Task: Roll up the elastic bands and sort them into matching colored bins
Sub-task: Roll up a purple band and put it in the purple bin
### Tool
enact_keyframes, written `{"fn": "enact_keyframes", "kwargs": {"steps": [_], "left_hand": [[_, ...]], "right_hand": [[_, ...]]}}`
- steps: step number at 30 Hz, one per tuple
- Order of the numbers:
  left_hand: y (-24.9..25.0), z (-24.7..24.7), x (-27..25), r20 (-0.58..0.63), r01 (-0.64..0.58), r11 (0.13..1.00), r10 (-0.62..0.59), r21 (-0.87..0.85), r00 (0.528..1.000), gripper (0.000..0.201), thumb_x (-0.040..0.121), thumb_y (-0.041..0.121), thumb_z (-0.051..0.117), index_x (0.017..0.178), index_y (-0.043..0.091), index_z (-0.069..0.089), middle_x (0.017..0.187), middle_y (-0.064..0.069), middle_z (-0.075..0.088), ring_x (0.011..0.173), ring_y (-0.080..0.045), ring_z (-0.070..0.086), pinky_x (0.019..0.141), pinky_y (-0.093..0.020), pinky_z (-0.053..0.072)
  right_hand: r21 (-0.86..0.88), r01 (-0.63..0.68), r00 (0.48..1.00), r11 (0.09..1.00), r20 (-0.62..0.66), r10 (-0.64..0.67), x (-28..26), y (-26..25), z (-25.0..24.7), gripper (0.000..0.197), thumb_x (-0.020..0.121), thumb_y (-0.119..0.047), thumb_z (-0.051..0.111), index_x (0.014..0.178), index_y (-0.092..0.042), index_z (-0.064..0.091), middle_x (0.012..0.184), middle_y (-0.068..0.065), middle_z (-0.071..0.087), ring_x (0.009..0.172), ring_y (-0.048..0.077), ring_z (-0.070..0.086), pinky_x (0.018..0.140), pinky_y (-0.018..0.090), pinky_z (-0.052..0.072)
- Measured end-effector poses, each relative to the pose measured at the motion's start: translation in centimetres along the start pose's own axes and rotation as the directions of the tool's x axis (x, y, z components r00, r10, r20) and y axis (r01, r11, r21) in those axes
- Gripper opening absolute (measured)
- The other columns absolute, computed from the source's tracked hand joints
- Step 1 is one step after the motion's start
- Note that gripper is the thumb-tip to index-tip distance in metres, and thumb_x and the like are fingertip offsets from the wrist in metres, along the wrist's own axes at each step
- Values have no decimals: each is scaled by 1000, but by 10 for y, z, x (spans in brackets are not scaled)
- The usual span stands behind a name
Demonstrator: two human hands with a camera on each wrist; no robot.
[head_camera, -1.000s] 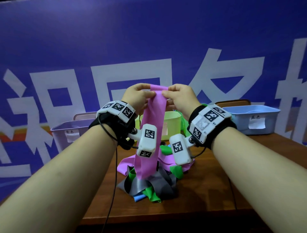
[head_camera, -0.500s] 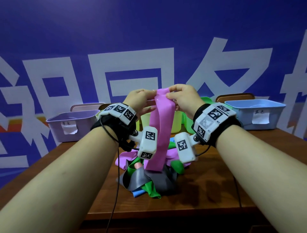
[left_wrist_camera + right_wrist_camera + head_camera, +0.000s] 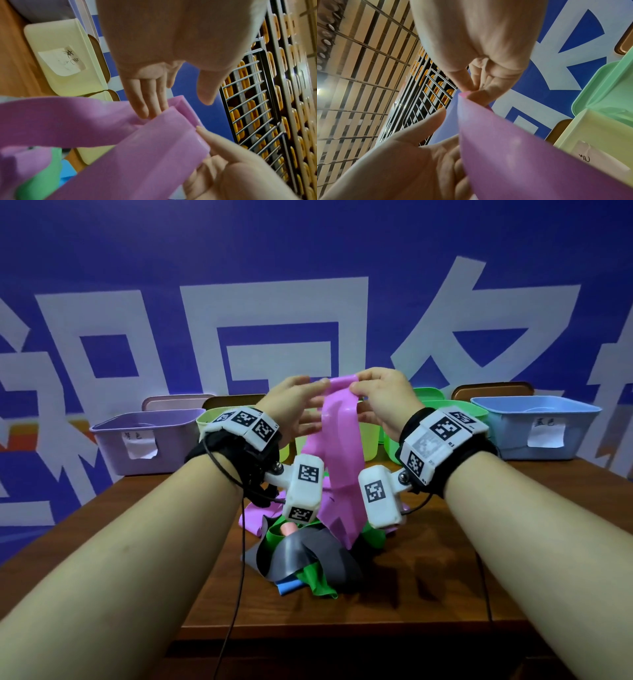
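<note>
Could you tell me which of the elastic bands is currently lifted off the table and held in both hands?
The pink band: the left hand and right hand hold its top end, while the others lie in the pile.

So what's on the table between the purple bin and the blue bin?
In the head view, between the purple bin and the blue bin stand a yellow-green bin and a green bin, partly hidden behind the raised hands.
</note>
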State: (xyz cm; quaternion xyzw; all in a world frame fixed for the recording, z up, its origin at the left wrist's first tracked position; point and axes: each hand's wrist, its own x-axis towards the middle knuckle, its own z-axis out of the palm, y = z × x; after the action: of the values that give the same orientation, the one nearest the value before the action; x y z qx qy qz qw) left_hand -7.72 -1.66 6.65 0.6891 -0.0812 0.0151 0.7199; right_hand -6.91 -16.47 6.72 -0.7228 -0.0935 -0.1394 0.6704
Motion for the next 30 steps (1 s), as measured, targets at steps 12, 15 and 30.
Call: {"fn": "enact_keyframes", "kwargs": {"steps": [12,15,30], "left_hand": [[-7,-3,3,-28,-45,979,52,200,998,57,90,39,64,139,18,44,119,-4,63,101,-18,63,83,-34,51],[-4,-3,6,-48,-66,985,74,157,996,59,87,58,58,134,22,49,125,-1,59,116,-19,57,99,-42,46],[3,-7,-6,242,48,997,-59,52,969,19,93,16,52,108,11,62,85,0,60,69,-11,57,63,-21,51]], "right_hand": [[-211,109,986,971,-103,-133,9,-2,0,26,85,2,53,75,-21,61,77,-4,58,78,15,55,73,32,48],[-129,33,996,991,88,-22,3,-9,0,25,84,5,49,77,-16,61,75,4,59,69,18,54,58,27,45],[76,-32,973,997,232,13,-1,-7,-10,28,81,13,37,72,-3,58,78,14,64,67,19,61,61,24,53]]}}
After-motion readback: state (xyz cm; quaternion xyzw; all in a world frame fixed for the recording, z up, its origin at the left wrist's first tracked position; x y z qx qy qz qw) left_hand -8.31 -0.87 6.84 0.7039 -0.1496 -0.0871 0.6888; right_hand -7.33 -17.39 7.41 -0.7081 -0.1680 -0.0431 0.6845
